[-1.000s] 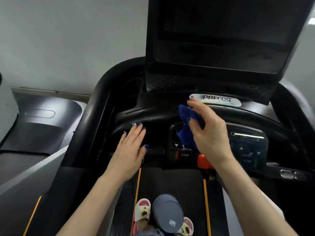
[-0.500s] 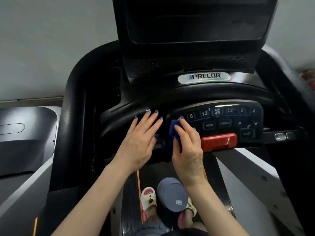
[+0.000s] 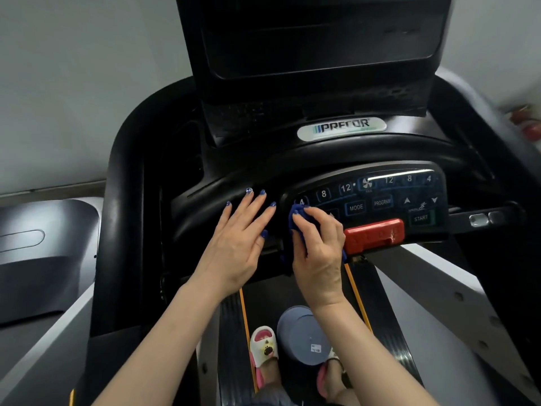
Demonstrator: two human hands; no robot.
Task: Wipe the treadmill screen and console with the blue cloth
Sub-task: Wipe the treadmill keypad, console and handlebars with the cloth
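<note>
Treadmill console (image 3: 380, 197): two hands, right hand (image 3: 317, 247) clutching one blue cloth (image 3: 294, 213).

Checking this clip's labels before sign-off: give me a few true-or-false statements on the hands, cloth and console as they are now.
1. The right hand grips the blue cloth. True.
2. The cloth is on the upright screen. False: it is at the left end of the button panel.
3. The left hand rests flat on the console. True.
4. The red stop bar is covered by the cloth. False: it lies bare, right of the hand.
</note>
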